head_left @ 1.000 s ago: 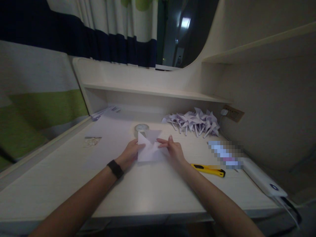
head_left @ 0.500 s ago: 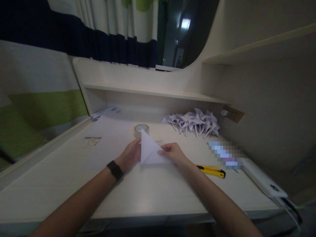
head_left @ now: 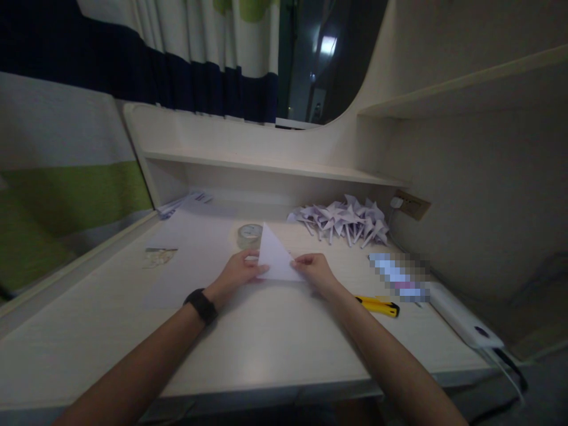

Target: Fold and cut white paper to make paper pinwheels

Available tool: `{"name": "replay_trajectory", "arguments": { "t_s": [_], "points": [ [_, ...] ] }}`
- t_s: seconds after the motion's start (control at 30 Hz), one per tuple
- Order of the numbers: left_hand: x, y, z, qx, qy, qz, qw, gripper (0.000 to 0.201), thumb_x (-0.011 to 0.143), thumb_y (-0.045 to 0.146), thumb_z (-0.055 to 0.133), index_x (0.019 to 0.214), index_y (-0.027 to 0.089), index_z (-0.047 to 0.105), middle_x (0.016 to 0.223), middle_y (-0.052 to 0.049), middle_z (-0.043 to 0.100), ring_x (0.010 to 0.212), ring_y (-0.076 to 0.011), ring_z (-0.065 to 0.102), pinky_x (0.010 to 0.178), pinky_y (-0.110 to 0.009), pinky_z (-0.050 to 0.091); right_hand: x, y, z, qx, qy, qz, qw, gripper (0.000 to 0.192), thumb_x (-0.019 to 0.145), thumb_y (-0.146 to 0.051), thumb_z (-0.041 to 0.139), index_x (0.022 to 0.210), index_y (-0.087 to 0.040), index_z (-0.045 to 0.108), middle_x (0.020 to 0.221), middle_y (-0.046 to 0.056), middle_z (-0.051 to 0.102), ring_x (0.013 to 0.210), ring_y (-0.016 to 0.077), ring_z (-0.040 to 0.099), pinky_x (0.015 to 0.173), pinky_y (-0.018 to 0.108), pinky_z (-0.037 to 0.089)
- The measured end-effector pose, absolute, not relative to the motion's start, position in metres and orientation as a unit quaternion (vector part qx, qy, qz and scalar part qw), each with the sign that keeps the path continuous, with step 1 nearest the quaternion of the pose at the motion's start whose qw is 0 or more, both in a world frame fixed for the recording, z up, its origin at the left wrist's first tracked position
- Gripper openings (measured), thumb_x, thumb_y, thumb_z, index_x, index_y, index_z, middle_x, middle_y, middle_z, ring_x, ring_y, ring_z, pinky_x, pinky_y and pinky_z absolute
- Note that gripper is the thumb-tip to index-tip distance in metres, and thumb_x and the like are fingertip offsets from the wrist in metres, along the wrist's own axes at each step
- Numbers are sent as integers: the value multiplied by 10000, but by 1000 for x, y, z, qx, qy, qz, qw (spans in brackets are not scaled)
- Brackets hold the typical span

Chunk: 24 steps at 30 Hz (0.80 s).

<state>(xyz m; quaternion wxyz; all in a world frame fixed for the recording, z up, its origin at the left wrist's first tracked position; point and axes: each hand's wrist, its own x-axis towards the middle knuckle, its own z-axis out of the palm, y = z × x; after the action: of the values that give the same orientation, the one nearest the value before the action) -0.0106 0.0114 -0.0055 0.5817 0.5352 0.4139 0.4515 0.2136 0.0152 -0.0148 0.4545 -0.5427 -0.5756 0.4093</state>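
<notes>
A folded white sheet of paper [head_left: 277, 257], triangular in outline with its point upward, is held between my two hands just above the desk. My left hand [head_left: 239, 269], with a black band on the wrist, pinches its left edge, thumb in front. On the opposite side, my right hand [head_left: 316, 269] grips the sloping edge between thumb and fingers. Right behind the paper lies a roll of clear tape [head_left: 249, 235]. A yellow and black utility knife [head_left: 379, 306] rests beside my right forearm.
Paper pinwheels [head_left: 339, 220] are heaped at the back right. White sheets [head_left: 190, 228] lie at the left, with a small pile of pale bits [head_left: 160, 257] on them. A blurred phone-like object [head_left: 397, 275] and a white power strip [head_left: 461, 316] lie at the right. A shelf [head_left: 266, 165] spans the back.
My left thumb has come onto the front of the paper, where the hand was behind its left edge before. The paper has turned slightly, and its front fold line no longer shows.
</notes>
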Motion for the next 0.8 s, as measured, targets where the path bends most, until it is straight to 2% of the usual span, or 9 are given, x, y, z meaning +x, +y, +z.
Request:
{"name": "replay_trajectory", "arguments": {
  "t_s": [0.17, 0.33, 0.47, 0.57, 0.63, 0.7, 0.73, 0.8],
  "points": [
    [-13, 8, -2, 536, 423, 468, 562, 479, 543, 179, 842, 956, 120, 607, 749, -73, 705, 622, -188, 651, 600, -319, 529, 222, 16, -12, -528, -592, 432, 428, 298, 573, -350, 750, 740, -103, 733, 562, 6, 630, 497, 105, 479, 479, 230, 336],
    [-13, 5, 0, 538, 410, 456, 578, 465, 554, 174, 830, 969, 122, 625, 876, -109, 710, 715, -209, 665, 635, -330, 535, 230, 13, -4, -518, -637, 408, 400, 307, 598, -357, 747, 760, -96, 737, 559, 9, 617, 506, 105, 463, 471, 224, 337],
    [-15, -3, -4, 519, 433, 405, 616, 551, 543, 186, 843, 1038, 145, 603, 780, -75, 703, 681, -221, 669, 651, -361, 537, 236, 13, -1, -507, -669, 386, 384, 275, 646, -348, 700, 775, -110, 749, 616, 24, 658, 553, 119, 496, 510, 226, 378],
    [-23, -20, -5, 569, 443, 323, 613, 410, 632, 283, 799, 984, 149, 639, 669, -63, 685, 563, -205, 640, 562, -319, 491, 241, 17, -5, -488, -696, 387, 358, 273, 683, -348, 667, 776, -105, 750, 636, 30, 674, 550, 117, 502, 527, 227, 384],
    [-29, -34, -1, 647, 473, 292, 523, 249, 727, 388, 715, 807, 159, 659, 539, -42, 630, 440, -180, 566, 487, -287, 414, 243, 20, -9, -474, -716, 391, 330, 250, 694, -331, 657, 751, -105, 748, 632, 28, 677, 538, 114, 504, 532, 227, 385],
    [-33, -46, 6, 733, 484, 321, 354, 263, 774, 404, 662, 636, 184, 624, 521, -34, 605, 452, -168, 535, 505, -277, 365, 242, 23, -13, -466, -731, 392, 308, 207, 688, -297, 657, 722, -114, 747, 627, 24, 683, 536, 119, 516, 539, 229, 394],
    [-33, -49, 10, 761, 479, 343, 271, 275, 781, 389, 654, 594, 193, 606, 543, -33, 606, 493, -172, 537, 532, -278, 354, 240, 24, -15, -463, -736, 391, 301, 184, 681, -278, 659, 714, -120, 748, 629, 23, 688, 542, 124, 526, 546, 232, 401],
    [-27, -50, 14, 803, 450, 353, 168, 216, 802, 361, 634, 648, 210, 636, 626, -37, 637, 593, -195, 561, 599, -294, 358, 235, 26, -16, -457, -748, 385, 290, 145, 670, -242, 664, 704, -132, 751, 638, 21, 700, 561, 134, 552, 574, 238, 420]
  ]
}}
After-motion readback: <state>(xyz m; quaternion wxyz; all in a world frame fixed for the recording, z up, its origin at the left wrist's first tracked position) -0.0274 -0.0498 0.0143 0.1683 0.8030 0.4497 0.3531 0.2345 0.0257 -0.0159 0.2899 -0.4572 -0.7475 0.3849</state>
